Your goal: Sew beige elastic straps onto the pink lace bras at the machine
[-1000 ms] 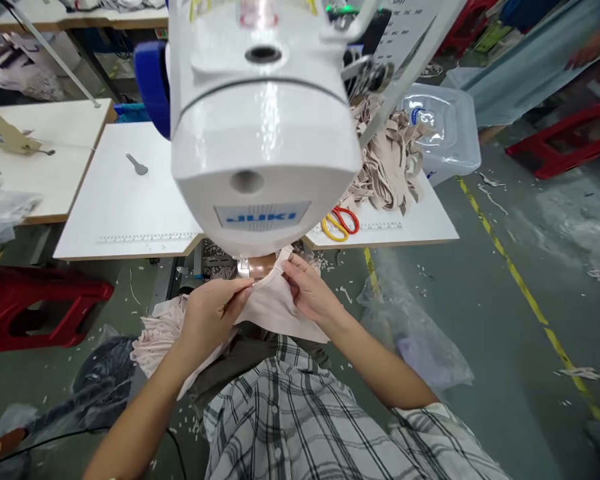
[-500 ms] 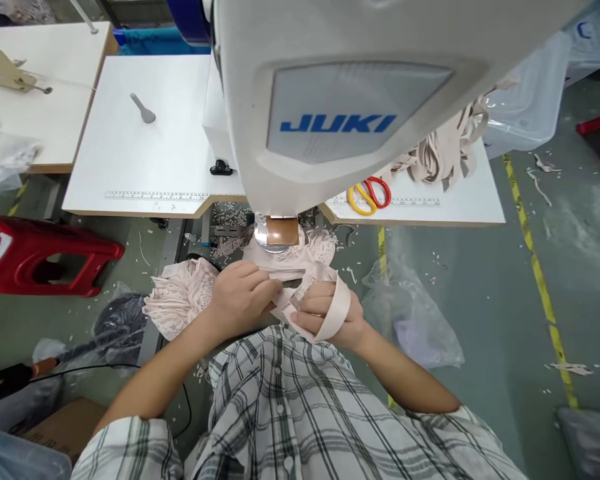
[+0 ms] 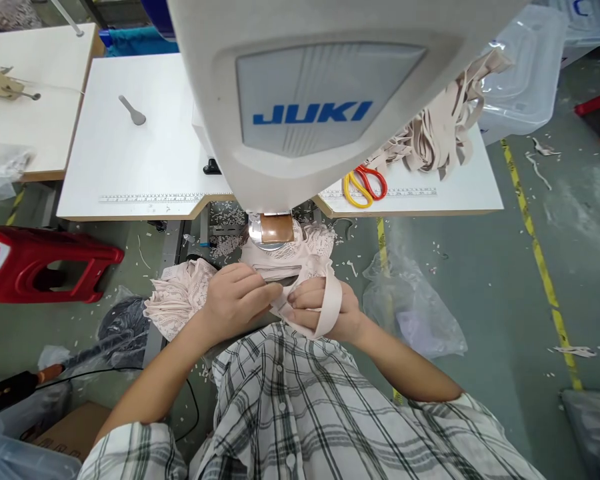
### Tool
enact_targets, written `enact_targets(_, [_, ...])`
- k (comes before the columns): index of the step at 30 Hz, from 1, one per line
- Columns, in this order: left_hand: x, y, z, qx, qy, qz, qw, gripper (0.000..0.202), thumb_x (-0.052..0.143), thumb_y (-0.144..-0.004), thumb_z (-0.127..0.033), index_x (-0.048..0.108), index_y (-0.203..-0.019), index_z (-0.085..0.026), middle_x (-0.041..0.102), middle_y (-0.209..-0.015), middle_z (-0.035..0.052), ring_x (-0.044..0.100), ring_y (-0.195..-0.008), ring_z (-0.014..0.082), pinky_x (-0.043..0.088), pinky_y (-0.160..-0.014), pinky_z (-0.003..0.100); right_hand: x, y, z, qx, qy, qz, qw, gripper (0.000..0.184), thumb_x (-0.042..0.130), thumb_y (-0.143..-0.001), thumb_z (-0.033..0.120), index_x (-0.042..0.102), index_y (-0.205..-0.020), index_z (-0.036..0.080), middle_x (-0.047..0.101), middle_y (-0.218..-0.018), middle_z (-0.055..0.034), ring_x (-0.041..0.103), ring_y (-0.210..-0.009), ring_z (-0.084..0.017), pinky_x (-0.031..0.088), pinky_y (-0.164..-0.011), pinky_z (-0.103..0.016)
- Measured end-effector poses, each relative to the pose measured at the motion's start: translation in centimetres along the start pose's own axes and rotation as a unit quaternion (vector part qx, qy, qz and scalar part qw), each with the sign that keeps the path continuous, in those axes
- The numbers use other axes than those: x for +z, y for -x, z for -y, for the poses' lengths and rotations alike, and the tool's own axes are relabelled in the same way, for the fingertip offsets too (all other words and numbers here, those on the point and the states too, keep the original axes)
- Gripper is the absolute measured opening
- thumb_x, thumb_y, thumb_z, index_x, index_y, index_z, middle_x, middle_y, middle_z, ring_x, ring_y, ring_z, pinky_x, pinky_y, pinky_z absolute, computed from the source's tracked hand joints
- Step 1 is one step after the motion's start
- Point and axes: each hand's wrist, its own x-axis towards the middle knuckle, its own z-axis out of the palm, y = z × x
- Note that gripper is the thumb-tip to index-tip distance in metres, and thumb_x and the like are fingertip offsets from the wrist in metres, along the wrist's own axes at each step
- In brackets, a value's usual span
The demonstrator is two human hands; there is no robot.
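Observation:
In front of the sewing machine's head (image 3: 325,80), a pale pink elastic band (image 3: 333,300) loops over the back of my right hand (image 3: 343,313). My right fingers are curled closed on the band. My left hand (image 3: 237,297) is closed too, its thumb and fingertips pinching the band near its left part; the exact grip is partly hidden. Pale pink lace fabric (image 3: 305,250) lies under the needle area, just beyond both hands. Beside my left wrist rests a gathered bundle of the same lace (image 3: 180,297).
Red and yellow scissors (image 3: 357,190) lie on the white machine table (image 3: 145,153), near a heap of pink bands (image 3: 435,137). A red stool (image 3: 45,267) stands at left. Clear plastic bags (image 3: 415,307) lie on the floor at right, and a clear bin (image 3: 523,80) stands behind.
My left fingertips have moved down from the lace edge toward the band beside my right fingers. My right hand keeps hold of the loop. The camera view has shifted slightly.

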Motion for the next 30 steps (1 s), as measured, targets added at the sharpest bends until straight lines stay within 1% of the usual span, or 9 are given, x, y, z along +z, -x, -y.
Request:
enact_targets(2, [-0.1, 0.15, 0.13, 0.023, 0.039, 0.012, 0.999, 0.013, 0.051, -0.094, -0.018, 0.063, -0.088, -0.022, 0.059, -0.058, -0.0003, 0.054, -0.057, 0.0156, 0.041, -0.058, 0.029, 0.03, 0.03, 0.03, -0.09, 0.006, -0.019, 0.996, 0.016, 0.073, -0.08, 0.012, 0.066, -0.085, 0.025, 0.068, -0.071, 0.0014, 0.068, -0.068, -0.015, 0.063, -0.063, -0.025])
enact_targets(3, [-0.16, 0.24, 0.17, 0.029, 0.051, 0.018, 0.998, 0.015, 0.051, -0.094, -0.02, 0.063, -0.087, -0.023, 0.059, -0.058, -0.0003, 0.054, -0.057, 0.0155, 0.041, -0.057, 0.029, 0.03, 0.01, 0.07, -0.111, 0.007, -0.023, 0.994, 0.014, 0.071, -0.082, 0.011, 0.066, -0.086, 0.024, 0.068, -0.074, 0.0, 0.069, -0.071, -0.015, 0.064, -0.065, -0.025])
enact_targets(7, [-0.31, 0.52, 0.07, 0.027, 0.072, 0.026, 0.997, 0.016, 0.052, -0.095, -0.025, 0.063, -0.084, -0.023, 0.055, -0.055, -0.0009, 0.053, -0.055, 0.0158, 0.04, -0.055, 0.03, 0.08, -0.09, 0.28, -0.099, -0.015, -0.018, 0.995, 0.011, 0.067, -0.084, 0.011, 0.064, -0.086, 0.021, 0.066, -0.074, -0.0015, 0.069, -0.071, -0.016, 0.064, -0.065, -0.026])
enact_targets(12, [-0.4, 0.38, -0.36, 0.035, 0.064, -0.024, 0.997, 0.008, 0.054, -0.092, -0.019, 0.055, -0.086, -0.022, 0.052, -0.053, -0.0033, 0.049, -0.05, 0.0149, 0.038, -0.052, 0.028, 0.34, -0.02, 0.52, -0.11, -0.024, -0.031, 0.993, 0.009, 0.066, -0.084, 0.009, 0.064, -0.087, 0.017, 0.067, -0.074, -0.0032, 0.068, -0.073, -0.016, 0.063, -0.068, -0.028])
enact_targets(14, [-0.48, 0.29, -0.45, 0.041, 0.056, -0.032, 0.997, 0.008, 0.056, -0.09, -0.016, 0.053, -0.086, -0.022, 0.05, -0.052, -0.0042, 0.047, -0.049, 0.0143, 0.036, -0.051, 0.028, 0.42, 0.02, 0.6, -0.11, -0.024, -0.038, 0.993, 0.008, 0.067, -0.084, 0.009, 0.063, -0.087, 0.015, 0.066, -0.074, -0.0033, 0.067, -0.073, -0.016, 0.063, -0.069, -0.028])
enact_targets(18, [-0.66, 0.22, -0.43, 0.056, 0.039, -0.027, 0.997, 0.011, 0.057, -0.089, -0.013, 0.052, -0.087, -0.022, 0.048, -0.05, -0.0064, 0.045, -0.047, 0.0137, 0.034, -0.049, 0.028, 0.42, -0.06, 0.77, -0.106, -0.028, -0.033, 0.993, 0.006, 0.066, -0.086, 0.011, 0.063, -0.086, 0.015, 0.065, -0.074, -0.0027, 0.067, -0.075, -0.015, 0.062, -0.072, -0.027])
enact_targets(21, [-0.69, 0.26, -0.4, 0.063, 0.037, -0.019, 0.997, 0.014, 0.058, -0.089, -0.012, 0.052, -0.085, -0.023, 0.048, -0.048, -0.0072, 0.047, -0.048, 0.0134, 0.034, -0.05, 0.028, 0.39, -0.2, 0.87, -0.107, -0.031, -0.03, 0.993, 0.005, 0.066, -0.087, 0.012, 0.062, -0.085, 0.015, 0.065, -0.074, -0.0028, 0.066, -0.075, -0.016, 0.061, -0.07, -0.027])
enact_targets(25, [-0.67, 0.38, -0.44, 0.053, 0.035, -0.015, 0.998, 0.015, 0.059, -0.089, -0.012, 0.051, -0.082, -0.023, 0.046, -0.048, -0.0073, 0.046, -0.047, 0.0128, 0.033, -0.049, 0.028, 0.49, -0.16, 0.84, -0.103, -0.036, -0.031, 0.994, 0.006, 0.065, -0.087, 0.011, 0.062, -0.086, 0.015, 0.065, -0.073, -0.0029, 0.065, -0.073, -0.016, 0.061, -0.068, -0.028])
enact_targets(30, [-0.9, 0.34, -0.56, 0.052, 0.031, -0.025, 0.998, 0.012, 0.055, -0.09, -0.013, 0.051, -0.085, -0.023, 0.047, -0.05, -0.0063, 0.043, -0.048, 0.0129, 0.031, -0.049, 0.029, 0.48, 0.23, 0.83, -0.102, -0.032, -0.025, 0.994, 0.005, 0.067, -0.086, 0.012, 0.064, -0.085, 0.016, 0.066, -0.074, -0.0028, 0.066, -0.076, -0.016, 0.062, -0.072, -0.029])
